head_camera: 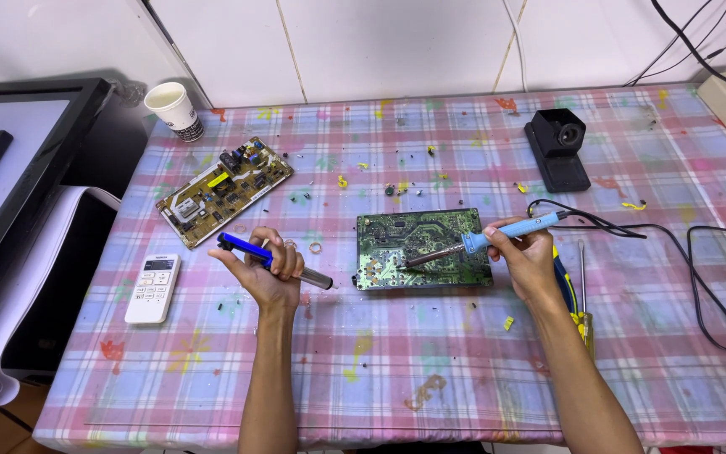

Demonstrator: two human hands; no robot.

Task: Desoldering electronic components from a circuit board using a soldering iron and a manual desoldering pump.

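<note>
Your right hand [524, 252] grips the blue soldering iron [497, 235] like a pen, its tip angled down onto the green circuit board [423, 249] lying mid-table. Your left hand [270, 269] is closed around a blue desoldering pump [272, 260], nozzle toward the board's left edge, close for suction.

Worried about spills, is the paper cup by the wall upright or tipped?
Upright: the paper cup stands on its base, open rim facing up.
</note>
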